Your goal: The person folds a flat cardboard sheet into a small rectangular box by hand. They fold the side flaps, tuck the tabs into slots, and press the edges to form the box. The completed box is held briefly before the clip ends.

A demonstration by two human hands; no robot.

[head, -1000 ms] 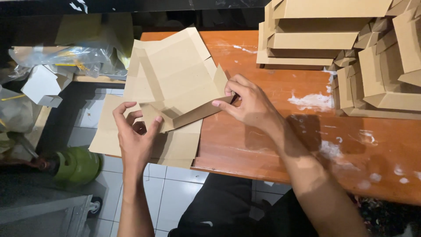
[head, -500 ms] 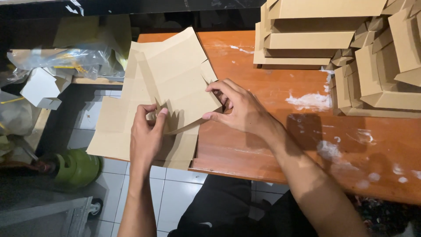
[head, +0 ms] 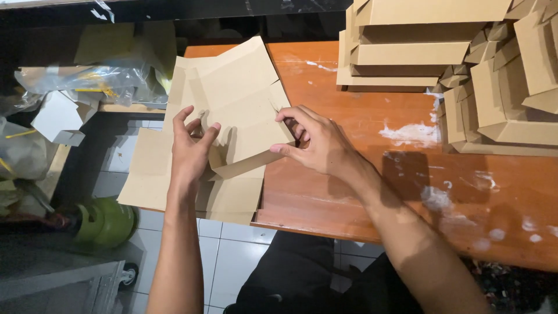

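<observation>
1. The left hand (head: 189, 148) lies with its palm down on the flat cardboard box blank (head: 232, 99), fingers spread and slightly curled over a fold. Its palm side is hidden, so I cannot tell whether it pinches a flap or only presses on it.
2. The right hand (head: 317, 145) grips the blank's right edge, thumb under a raised panel and fingertips curled over the top. The fingertips partly hide one another at the edge.
3. The 2 hands are apart, with the middle of the blank between them.
4. The blank sits at the left end of the orange-brown wooden table (head: 372, 192), and about half of it hangs past the table's edge over the tiled floor (head: 232, 250). Its lower flaps are partly covered by the left forearm.
5. Folded cardboard boxes (head: 418, 52) are stacked at the table's far right, cut off by the top and right edges, so their count is unclear.
6. White smears (head: 412, 132) mark the tabletop between the right hand and the stack.
7. Left of the table, a clear plastic bag (head: 87, 81) and white folded cardboard (head: 58, 119) lie in dim clutter that is hard to make out.
8. A green gas cylinder (head: 104, 221) stands on the floor, partly in shadow.
</observation>
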